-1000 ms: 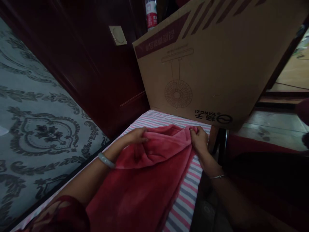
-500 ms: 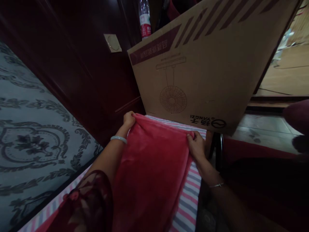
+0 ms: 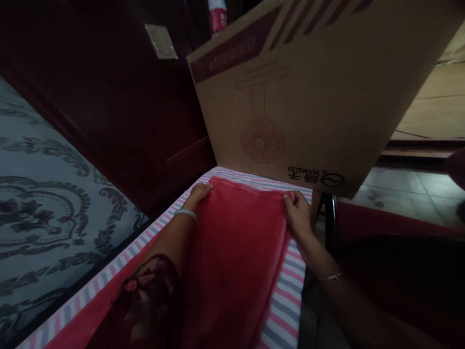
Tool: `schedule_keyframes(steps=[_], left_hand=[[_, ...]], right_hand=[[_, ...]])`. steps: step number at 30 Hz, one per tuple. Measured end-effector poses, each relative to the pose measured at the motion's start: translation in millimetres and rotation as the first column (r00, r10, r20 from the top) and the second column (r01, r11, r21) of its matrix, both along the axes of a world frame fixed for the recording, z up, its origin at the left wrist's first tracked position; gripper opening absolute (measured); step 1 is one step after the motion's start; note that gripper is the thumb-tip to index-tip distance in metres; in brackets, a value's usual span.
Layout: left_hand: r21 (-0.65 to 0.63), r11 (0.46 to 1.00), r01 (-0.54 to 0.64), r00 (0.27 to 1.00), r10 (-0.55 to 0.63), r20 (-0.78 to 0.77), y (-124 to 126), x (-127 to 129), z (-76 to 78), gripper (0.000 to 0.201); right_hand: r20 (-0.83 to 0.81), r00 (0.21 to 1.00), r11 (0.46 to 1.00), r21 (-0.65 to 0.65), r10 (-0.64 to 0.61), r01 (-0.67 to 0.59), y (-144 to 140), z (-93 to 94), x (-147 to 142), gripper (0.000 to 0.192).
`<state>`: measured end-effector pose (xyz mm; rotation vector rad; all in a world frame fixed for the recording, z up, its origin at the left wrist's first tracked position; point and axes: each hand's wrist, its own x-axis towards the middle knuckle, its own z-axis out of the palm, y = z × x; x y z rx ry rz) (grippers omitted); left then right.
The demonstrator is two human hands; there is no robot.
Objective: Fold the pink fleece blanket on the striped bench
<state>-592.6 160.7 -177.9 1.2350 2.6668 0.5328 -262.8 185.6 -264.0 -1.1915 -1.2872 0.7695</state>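
Blanket (image 3: 236, 242) on striped sheet (image 3: 286, 300); cardboard box (image 3: 312, 92) behind blanket; bottle (image 3: 217, 14) behind box.

Dim light. Dark red-brown wooden cabinet (image 3: 119, 111) at left rear, pale square plate (image 3: 161, 42) on it. Grey patterned wallpaper (image 3: 43, 194) at left. Large cardboard box (image 3: 327, 97) stands at far end of striped bed sheet (image 3: 286, 300). Tiled floor (image 3: 403, 191) at right.

Both arms extend forward, palms down. Left hand (image 3: 199, 192) lies flat, fingers straight; right hand (image 3: 298, 213) has fingers curled in a pinching grip.
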Motion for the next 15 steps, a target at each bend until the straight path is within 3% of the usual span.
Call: schedule_keyframes(steps=[5, 10, 13, 15], left_hand=[[0.082, 0.997, 0.0, 0.996, 0.007, -0.085, 14, 18, -7.5, 0.028], [0.105, 0.994, 0.013, 0.993, -0.001, -0.115, 14, 15, -11.1, 0.025], [0.088, 0.996, 0.004, 0.991, 0.008, -0.136, 12, 16, -6.1, 0.022], [0.128, 0.992, 0.015, 0.979, 0.011, -0.202, 12, 27, 0.6, 0.031]], right_hand=[[-0.015, 0.999, 0.999, 0.016, -0.029, 0.03, 3, 1.6, 1, 0.03], [-0.066, 0.997, 0.999, 0.023, -0.036, 0.038, 3, 0.7, -1, 0.029], [-0.087, 0.996, 0.999, 0.005, -0.035, 0.035, 2, 1.9, 0, 0.034], [-0.131, 0.991, 0.999, -0.011, -0.038, 0.036, 3, 1.6, 1, 0.04]])
